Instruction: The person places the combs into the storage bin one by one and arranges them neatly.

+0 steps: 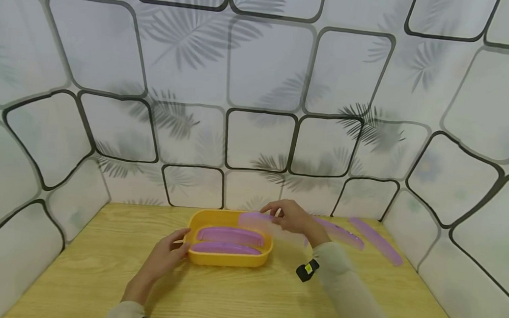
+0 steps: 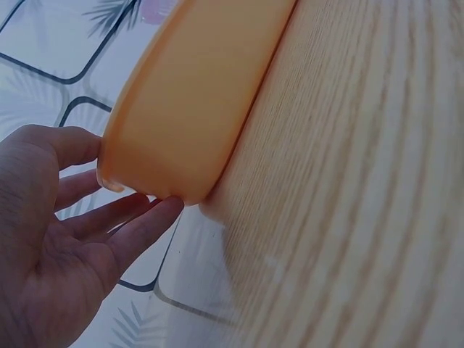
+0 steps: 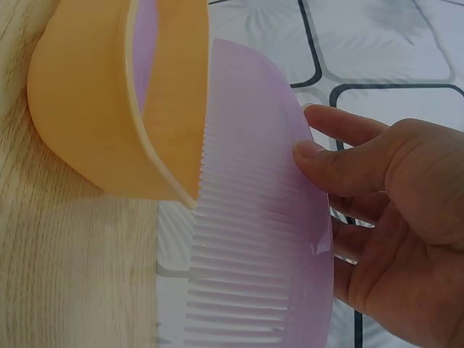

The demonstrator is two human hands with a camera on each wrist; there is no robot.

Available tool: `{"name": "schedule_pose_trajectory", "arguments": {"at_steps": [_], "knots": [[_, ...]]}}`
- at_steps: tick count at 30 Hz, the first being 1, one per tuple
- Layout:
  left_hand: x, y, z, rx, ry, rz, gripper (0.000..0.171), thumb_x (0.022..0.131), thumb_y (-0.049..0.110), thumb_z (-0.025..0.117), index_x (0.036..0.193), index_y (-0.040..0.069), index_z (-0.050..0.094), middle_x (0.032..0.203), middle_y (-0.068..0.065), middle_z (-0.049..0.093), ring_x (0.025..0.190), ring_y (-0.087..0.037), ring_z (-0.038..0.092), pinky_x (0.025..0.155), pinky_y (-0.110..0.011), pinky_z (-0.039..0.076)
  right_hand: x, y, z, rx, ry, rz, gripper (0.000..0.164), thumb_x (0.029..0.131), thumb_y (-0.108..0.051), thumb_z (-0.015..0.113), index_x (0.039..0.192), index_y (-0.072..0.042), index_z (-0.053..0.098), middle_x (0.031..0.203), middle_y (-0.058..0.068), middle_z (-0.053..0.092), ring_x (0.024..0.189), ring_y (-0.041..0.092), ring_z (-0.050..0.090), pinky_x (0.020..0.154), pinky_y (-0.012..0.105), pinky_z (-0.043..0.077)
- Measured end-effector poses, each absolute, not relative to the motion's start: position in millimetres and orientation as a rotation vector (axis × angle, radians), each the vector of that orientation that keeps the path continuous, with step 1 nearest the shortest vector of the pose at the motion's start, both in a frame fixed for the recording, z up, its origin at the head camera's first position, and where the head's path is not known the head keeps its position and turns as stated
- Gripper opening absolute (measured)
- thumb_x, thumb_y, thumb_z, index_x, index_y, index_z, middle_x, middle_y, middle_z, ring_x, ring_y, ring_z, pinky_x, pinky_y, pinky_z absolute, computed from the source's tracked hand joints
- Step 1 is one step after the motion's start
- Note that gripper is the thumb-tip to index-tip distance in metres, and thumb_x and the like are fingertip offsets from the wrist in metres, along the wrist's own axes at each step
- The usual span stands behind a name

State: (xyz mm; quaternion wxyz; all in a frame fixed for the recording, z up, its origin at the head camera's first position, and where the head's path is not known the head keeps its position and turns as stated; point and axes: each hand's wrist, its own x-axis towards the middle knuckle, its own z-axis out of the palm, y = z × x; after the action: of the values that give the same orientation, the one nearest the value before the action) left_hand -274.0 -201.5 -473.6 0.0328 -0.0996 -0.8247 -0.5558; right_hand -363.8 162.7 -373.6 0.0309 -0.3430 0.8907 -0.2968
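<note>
A yellow plastic tray stands on the wooden table with two purple combs lying lengthwise inside. My left hand holds its left end, the fingertips against the rim and outer wall in the left wrist view. Between the thumb and fingers of my right hand, a translucent purple comb is pinched by its spine. The teeth of this comb face the tray, and one end reaches over the tray's right side. Part of it is hidden behind my right hand in the head view.
Two more purple combs, a nearer comb and a farther comb, lie on the table to the right. A patterned white covering rises behind the table and along both sides.
</note>
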Motion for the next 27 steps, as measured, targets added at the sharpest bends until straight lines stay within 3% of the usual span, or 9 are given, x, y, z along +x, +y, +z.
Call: {"name": "schedule_pose_trajectory", "arguments": {"at_steps": [15, 27], "knots": [[-274.8, -203.6, -475.2, -0.361, -2.534, -1.687, 0.051, 0.105, 0.009, 0.057, 0.150, -0.010, 0.044, 0.143, -0.036, 0.053, 0.123, -0.045, 0.064, 0.090, -0.037, 0.064, -365.8, 142.4, -371.7, -1.101, 2.724, -0.890, 0.034, 0.098, 0.006, 0.059, 0.124, -0.008, 0.074, 0.106, 0.018, 0.070, 0.061, 0.007, 0.052, 0.053, 0.019, 0.043], [-275.0, -203.4, -474.3, -0.320, -2.544, -1.703, 0.051, 0.106, 0.009, 0.057, 0.152, -0.008, 0.043, 0.145, -0.035, 0.052, 0.125, -0.045, 0.062, 0.091, -0.036, 0.063, -366.4, 126.3, -371.1, -1.135, 2.733, -0.848, 0.034, 0.097, 0.007, 0.060, 0.124, -0.009, 0.075, 0.103, 0.016, 0.071, 0.066, 0.010, 0.056, 0.058, 0.019, 0.045]]}}
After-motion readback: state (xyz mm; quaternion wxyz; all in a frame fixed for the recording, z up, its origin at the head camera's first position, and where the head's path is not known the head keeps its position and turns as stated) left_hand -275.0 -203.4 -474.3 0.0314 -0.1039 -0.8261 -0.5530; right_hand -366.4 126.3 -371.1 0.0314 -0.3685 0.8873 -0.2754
